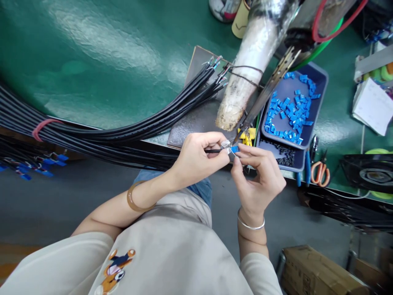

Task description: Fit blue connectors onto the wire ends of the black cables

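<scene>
My left hand (201, 157) is closed around the end of a black cable (211, 151), from which thin wires fan out at the fingertips. A small blue connector (235, 149) sits at those wires, its right end at the pinched thumb and forefinger of my right hand (258, 172). One pale wire runs toward the right thumb. Just above, the narrow tip of what looks like a mounted soldering iron (245, 123) points down at the connector. Whether it touches is too small to tell. Fingers partly hide the joint.
A bundle of black cables (123, 133) with a red tie crosses from the left. Right of the iron are a tray (322, 86) of blue connectors, a lower tray (297, 162) of black pieces and orange-handled scissors (320, 174). A foil-wrapped duct (245, 73) hangs overhead.
</scene>
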Available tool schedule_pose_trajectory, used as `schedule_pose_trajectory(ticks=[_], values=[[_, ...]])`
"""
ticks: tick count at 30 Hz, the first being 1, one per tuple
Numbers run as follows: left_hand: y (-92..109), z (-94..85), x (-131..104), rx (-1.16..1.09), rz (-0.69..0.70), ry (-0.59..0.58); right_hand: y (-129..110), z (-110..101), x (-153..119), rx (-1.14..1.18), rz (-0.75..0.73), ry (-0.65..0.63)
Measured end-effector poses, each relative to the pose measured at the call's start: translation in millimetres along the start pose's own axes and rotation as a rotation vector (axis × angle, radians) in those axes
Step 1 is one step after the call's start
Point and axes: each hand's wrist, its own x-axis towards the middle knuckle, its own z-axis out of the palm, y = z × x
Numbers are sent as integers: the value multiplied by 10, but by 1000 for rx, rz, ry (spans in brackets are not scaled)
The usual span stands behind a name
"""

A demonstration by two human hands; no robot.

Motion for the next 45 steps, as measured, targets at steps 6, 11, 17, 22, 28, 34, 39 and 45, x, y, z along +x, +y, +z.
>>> schedule_pose_trajectory(ticks=[6,11,17,22,28,34,39,45], values=[[22,-14,17,-7,-15,-14,-5,5,2,39,13,11],[39,-31,43,-29,-47,-40,1,5,-10,18,16,14],[31,-19,49,-59,-26,-7,12,43,-4,11,-15,33],[38,14,65,-73,-37,43,23,81,20,-9,-25,61],[48,27,66,-62,-26,62,-12,83,45,-10,-11,96],[84,6,62,-87,-49,45,-47,65,38,-38,-6,88],[86,-5,85,-97,-110,-8,-38,69,4,-62,-20,75],[57,1,90,-97,-121,-20,-2,75,6,-68,-19,63]])
